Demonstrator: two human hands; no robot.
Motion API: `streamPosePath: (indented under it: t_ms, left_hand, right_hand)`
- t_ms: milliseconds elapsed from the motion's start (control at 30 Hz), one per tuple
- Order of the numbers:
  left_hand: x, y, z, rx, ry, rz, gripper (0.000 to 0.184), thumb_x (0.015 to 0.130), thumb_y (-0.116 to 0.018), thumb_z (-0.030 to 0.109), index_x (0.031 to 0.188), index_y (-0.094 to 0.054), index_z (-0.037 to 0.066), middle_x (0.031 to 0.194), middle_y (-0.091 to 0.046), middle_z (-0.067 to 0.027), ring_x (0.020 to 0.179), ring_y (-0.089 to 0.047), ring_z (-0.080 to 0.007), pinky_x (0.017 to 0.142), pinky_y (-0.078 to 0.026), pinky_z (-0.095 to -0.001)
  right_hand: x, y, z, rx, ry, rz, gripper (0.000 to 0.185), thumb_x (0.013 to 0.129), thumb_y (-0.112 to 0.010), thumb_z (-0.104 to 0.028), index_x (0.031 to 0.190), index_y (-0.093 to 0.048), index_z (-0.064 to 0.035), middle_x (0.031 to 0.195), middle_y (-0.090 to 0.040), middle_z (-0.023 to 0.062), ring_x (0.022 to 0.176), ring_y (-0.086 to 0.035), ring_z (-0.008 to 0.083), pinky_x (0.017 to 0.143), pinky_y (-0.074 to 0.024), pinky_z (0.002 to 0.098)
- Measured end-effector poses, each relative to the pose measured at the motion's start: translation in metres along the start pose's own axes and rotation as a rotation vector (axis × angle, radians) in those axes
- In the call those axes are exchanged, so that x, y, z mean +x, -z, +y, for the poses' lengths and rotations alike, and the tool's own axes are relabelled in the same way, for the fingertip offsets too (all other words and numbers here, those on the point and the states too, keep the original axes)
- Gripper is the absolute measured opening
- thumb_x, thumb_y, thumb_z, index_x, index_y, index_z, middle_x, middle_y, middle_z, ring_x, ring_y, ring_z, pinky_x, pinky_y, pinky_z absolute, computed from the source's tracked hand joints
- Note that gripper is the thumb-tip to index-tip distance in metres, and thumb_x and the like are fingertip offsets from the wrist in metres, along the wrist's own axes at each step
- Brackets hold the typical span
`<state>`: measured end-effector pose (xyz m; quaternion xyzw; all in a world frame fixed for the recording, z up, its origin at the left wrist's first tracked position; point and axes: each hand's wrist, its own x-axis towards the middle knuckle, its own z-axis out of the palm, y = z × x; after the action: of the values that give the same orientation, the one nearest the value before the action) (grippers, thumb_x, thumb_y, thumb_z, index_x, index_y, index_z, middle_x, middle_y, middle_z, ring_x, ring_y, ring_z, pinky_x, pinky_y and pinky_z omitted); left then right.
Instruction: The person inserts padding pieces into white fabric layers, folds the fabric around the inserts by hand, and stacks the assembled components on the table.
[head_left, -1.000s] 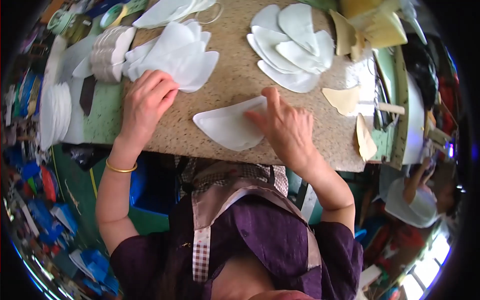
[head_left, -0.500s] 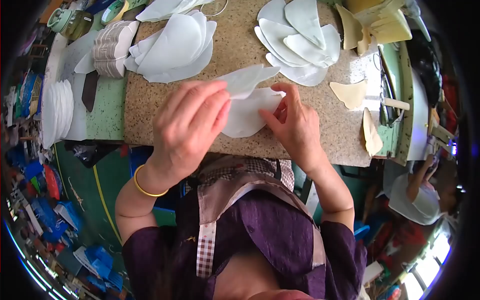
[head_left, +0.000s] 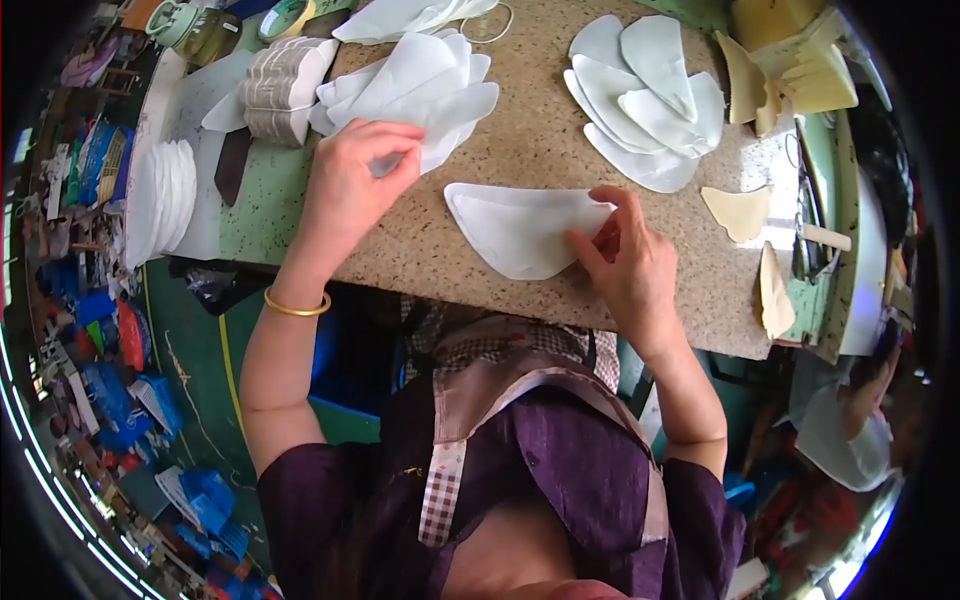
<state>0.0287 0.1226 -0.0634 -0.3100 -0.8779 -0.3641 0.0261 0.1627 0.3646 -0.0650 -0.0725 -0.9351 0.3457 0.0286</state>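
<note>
On the speckled board, a curved white cut piece (head_left: 515, 235) lies flat in front of me. My right hand (head_left: 632, 262) is closed at its right end, thumb and fingers pinching the edge. My left hand (head_left: 362, 182) is up at the near side of the left pile of white pieces (head_left: 395, 85). Its thumb and fingertips are pinched together on the near end of a translucent white piece (head_left: 455, 108) that lies across the pile. Exactly how much of that piece the fingers grip is partly hidden.
Another fan of white pieces (head_left: 650, 110) lies at the back right. Tan cut pieces (head_left: 738, 212) rest near the right edge. A tied grey-white bundle (head_left: 288, 92), a stack of white pieces (head_left: 165, 200) and a tape roll (head_left: 287, 18) are at left. A co-worker's arm shows far right.
My left hand has moved left and away from me, carrying the translucent piece onto the left pile. The white piece at my right hand now lies uncovered. The whole view has shifted slightly.
</note>
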Motion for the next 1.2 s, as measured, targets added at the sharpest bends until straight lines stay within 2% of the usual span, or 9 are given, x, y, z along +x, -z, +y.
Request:
streamPosePath:
  t_ms: [100,200,333,400,567,700,833,1000,1200]
  left_hand:
    - [0.006,0.004,-0.016,-0.165,0.035,-0.035,0.011,0.081,-0.064,0.007,0.086,-0.069,-0.001,0.086,-0.070,-0.0070,0.080,-0.064,-0.0195,0.070,-0.050,-0.0255]
    - [0.009,0.015,-0.019,-0.467,0.496,0.028,0.015,0.082,-0.065,0.008,0.093,-0.068,-0.002,0.089,-0.070,-0.0079,0.077,-0.064,-0.0172,0.069,-0.050,-0.0244]
    - [0.007,0.031,0.033,-0.079,-0.130,0.350,0.011,0.081,-0.065,0.006,0.090,-0.067,-0.001,0.086,-0.068,-0.0080,0.073,-0.063,-0.0174,0.064,-0.050,-0.0276]
    - [-0.004,0.016,0.067,0.102,-0.364,0.164,0.008,0.078,-0.066,0.005,0.083,-0.066,-0.001,0.088,-0.067,-0.0101,0.074,-0.063,-0.0209,0.067,-0.051,-0.0300]
    - [-0.056,-0.047,0.079,0.246,-0.351,-0.268,0.053,0.066,-0.074,0.026,0.113,-0.059,0.005,0.120,-0.054,-0.0065,0.107,-0.052,-0.0225,0.089,-0.045,-0.0351]
    - [-0.054,-0.047,0.080,0.264,-0.388,-0.287,0.061,0.068,-0.070,0.037,0.120,-0.057,0.007,0.117,-0.055,-0.0075,0.105,-0.051,-0.0239,0.093,-0.041,-0.0391]
    - [-0.051,-0.047,0.086,0.314,-0.378,-0.312,0.063,0.071,-0.066,0.043,0.122,-0.056,0.007,0.113,-0.054,-0.0082,0.099,-0.051,-0.0244,0.090,-0.040,-0.0391]
    - [-0.044,-0.047,0.089,0.276,-0.369,-0.293,0.056,0.070,-0.071,0.035,0.117,-0.058,0.008,0.106,-0.053,-0.0066,0.095,-0.050,-0.0228,0.086,-0.041,-0.0396]
    - [-0.026,-0.046,0.109,0.007,-0.332,-0.187,0.037,0.071,-0.074,0.016,0.104,-0.062,0.006,0.093,-0.056,-0.0054,0.083,-0.055,-0.0214,0.073,-0.046,-0.0352]
  right_hand:
    - [0.001,0.000,0.001,-0.022,0.020,0.008,0.039,0.078,-0.069,-0.017,0.110,-0.048,-0.0119,0.062,-0.058,0.0035,0.055,-0.060,0.0229,0.050,-0.0461,0.0352]
    - [0.000,0.001,-0.001,-0.023,0.011,0.005,0.040,0.078,-0.069,-0.018,0.111,-0.048,-0.0119,0.062,-0.058,0.0033,0.055,-0.059,0.0230,0.050,-0.0461,0.0356]
    - [-0.001,-0.001,0.001,-0.016,0.007,0.019,0.042,0.078,-0.069,-0.018,0.113,-0.048,-0.0122,0.062,-0.058,0.0035,0.055,-0.059,0.0236,0.050,-0.0460,0.0365]
    - [-0.001,-0.001,0.001,-0.020,-0.011,0.003,0.042,0.078,-0.069,-0.017,0.113,-0.047,-0.0116,0.064,-0.059,0.0044,0.056,-0.060,0.0243,0.050,-0.0466,0.0370]
    - [-0.003,0.003,0.005,0.062,-0.036,0.004,0.047,0.075,-0.069,-0.007,0.118,-0.048,-0.0065,0.070,-0.064,0.0075,0.059,-0.063,0.0161,0.054,-0.0493,0.0267]
    - [0.003,0.052,0.021,0.094,-0.072,0.003,0.045,0.078,-0.070,-0.018,0.118,-0.052,-0.0091,0.069,-0.067,0.0086,0.056,-0.064,0.0231,0.056,-0.0504,0.0336]
    - [0.023,0.123,0.093,-0.400,-0.098,0.465,0.031,0.082,-0.068,-0.018,0.110,-0.061,-0.0085,0.084,-0.069,0.0081,0.072,-0.066,0.0199,0.066,-0.0506,0.0316]
    - [0.041,0.161,0.178,-0.284,-0.289,0.090,0.061,0.071,-0.077,-0.020,0.125,-0.052,-0.0068,0.096,-0.066,0.0112,0.087,-0.064,0.0215,0.079,-0.0500,0.0347]
    - [0.042,0.159,0.190,-0.246,-0.199,0.201,0.028,0.072,-0.076,-0.018,0.092,-0.063,-0.0033,0.086,-0.067,0.0105,0.075,-0.064,0.0185,0.071,-0.0498,0.0316]
